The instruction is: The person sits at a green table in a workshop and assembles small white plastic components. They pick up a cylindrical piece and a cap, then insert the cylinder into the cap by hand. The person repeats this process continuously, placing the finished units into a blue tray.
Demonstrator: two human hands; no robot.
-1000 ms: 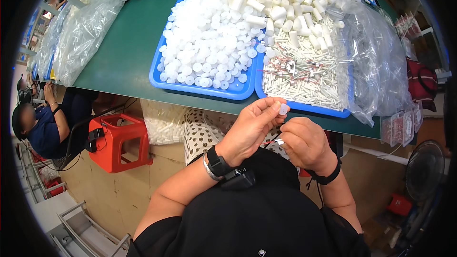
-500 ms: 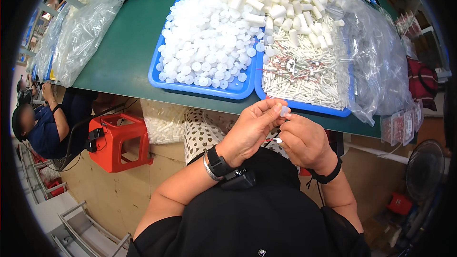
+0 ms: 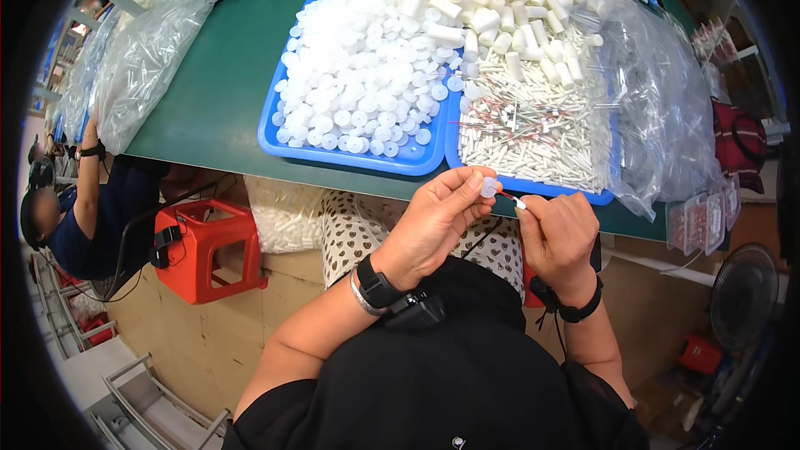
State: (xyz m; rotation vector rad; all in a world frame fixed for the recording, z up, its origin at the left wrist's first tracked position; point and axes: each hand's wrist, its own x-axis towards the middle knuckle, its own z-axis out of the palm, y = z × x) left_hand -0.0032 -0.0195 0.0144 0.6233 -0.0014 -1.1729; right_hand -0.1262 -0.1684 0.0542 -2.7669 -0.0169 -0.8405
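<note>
Fingers of the left hand (image 3: 433, 221) pinch a white cap (image 3: 488, 187), the right hand (image 3: 557, 233) pinches a thin pin (image 3: 510, 197), just below the blue tray (image 3: 350, 158); misaligned, the pin could slip and drop.

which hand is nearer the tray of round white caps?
Left. The left hand sits just below the front edge of the blue tray of round white caps, pinching a small white cap. The right hand is further right, below the tray of thin white tubes.
</note>
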